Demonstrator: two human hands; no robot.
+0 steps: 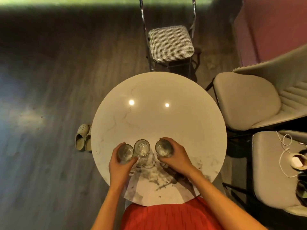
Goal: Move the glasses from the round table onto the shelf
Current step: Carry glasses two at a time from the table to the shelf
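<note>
Three clear glasses stand in a row near the front of the round white marble table. My left hand wraps around the left glass. The middle glass stands free between my hands. My right hand is closed around the right glass. All three are upright, and whether the held ones are lifted off the tabletop I cannot tell. No shelf is in view.
A houndstooth stool stands beyond the table. Two beige chairs sit at the right, the nearer one holding a white cable and small items. A pair of clogs lies on the wooden floor at the left.
</note>
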